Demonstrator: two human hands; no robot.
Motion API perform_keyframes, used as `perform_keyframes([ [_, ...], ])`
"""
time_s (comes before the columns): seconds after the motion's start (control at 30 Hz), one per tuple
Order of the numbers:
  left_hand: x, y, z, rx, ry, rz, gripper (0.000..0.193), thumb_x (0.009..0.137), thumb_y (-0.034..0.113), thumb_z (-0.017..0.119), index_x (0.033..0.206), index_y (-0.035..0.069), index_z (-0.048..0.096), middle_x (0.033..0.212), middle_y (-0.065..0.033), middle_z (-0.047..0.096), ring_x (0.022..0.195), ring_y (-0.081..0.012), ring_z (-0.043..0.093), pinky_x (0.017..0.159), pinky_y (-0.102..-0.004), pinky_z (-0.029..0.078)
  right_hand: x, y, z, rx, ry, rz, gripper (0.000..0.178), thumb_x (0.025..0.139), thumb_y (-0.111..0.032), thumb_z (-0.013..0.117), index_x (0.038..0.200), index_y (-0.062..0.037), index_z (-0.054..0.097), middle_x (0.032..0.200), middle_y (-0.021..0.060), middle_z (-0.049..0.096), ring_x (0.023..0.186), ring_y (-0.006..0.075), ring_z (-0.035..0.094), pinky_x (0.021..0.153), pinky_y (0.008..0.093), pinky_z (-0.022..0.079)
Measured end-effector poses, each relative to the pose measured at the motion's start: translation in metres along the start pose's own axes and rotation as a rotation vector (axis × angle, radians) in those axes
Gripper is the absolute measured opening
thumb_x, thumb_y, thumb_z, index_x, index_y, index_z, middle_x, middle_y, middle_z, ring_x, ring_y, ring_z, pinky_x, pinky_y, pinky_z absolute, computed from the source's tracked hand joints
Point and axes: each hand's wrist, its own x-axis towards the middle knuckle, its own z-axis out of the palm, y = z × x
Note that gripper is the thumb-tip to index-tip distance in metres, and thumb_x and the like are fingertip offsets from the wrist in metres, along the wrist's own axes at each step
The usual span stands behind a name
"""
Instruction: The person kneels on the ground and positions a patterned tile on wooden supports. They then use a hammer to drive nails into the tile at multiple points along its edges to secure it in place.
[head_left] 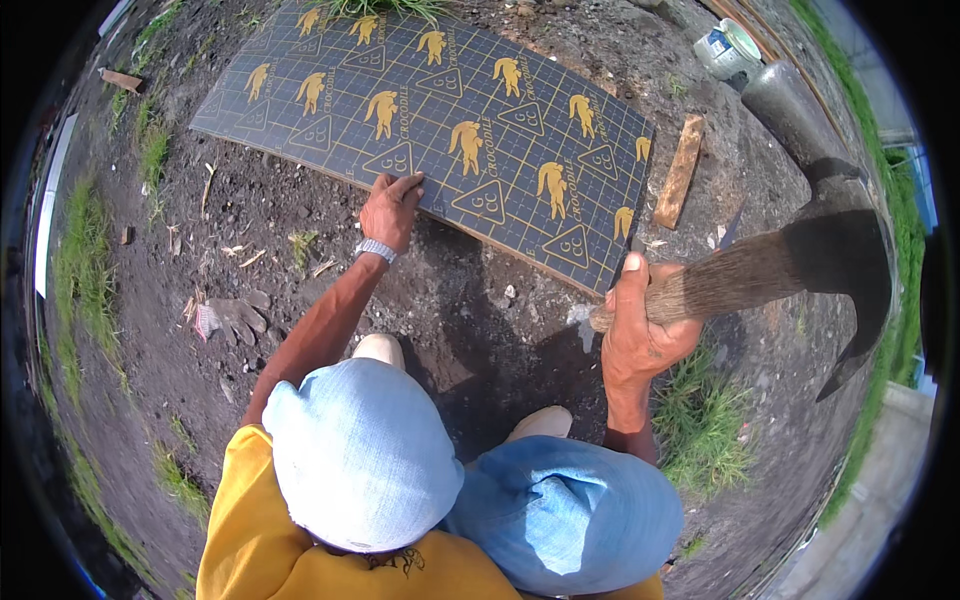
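Observation:
My right hand is wrapped round the wooden handle of a claw hammer, beside the board's near right corner. The hammer's dark head points right, with its curved claw downward. My left hand grips the near edge of a large film-faced plywood board, fingers over its top. The board is dark, with yellow animal figures and a grid. It slants across the ground, its near edge casting shadow below. My left wrist wears a metal-banded watch.
A short wood offcut lies right of the board. An open white tub stands at the far right. On the dirt to the left lies a grey work glove. Grass tufts grow beside my bent knees.

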Motion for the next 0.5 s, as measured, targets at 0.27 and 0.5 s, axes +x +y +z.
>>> perform_keyframes([
  [0.27, 0.007, -0.001, 0.000, 0.049, 0.013, 0.026, 0.029, 0.097, 0.031, 0.072, 0.124, 0.023, 0.078, 0.104, -0.0067, 0.065, 0.094, -0.0275, 0.069, 0.079, -0.0418, 0.054, -0.059, 0.079, 0.035, -0.589, -0.486, 0.299, 0.036, 0.090, -0.021, 0.070, 0.115, 0.0009, 0.058, 0.090, 0.0306, 0.070, 0.084, 0.0519, 0.069, 0.074, 0.0579, 0.053],
  [0.5, -0.002, -0.010, 0.005, 0.118, 0.037, 0.095, 0.030, 0.100, 0.037, 0.069, 0.127, 0.027, 0.078, 0.096, -0.0054, 0.063, 0.085, -0.0269, 0.067, 0.071, -0.0421, 0.052, 0.029, -0.029, 0.003, -0.037, -0.028, 0.028, 0.017, 0.093, -0.003, 0.075, 0.101, -0.0006, 0.060, 0.074, 0.0043, 0.065, 0.062, 0.0136, 0.061, 0.060, 0.0287, 0.051],
])
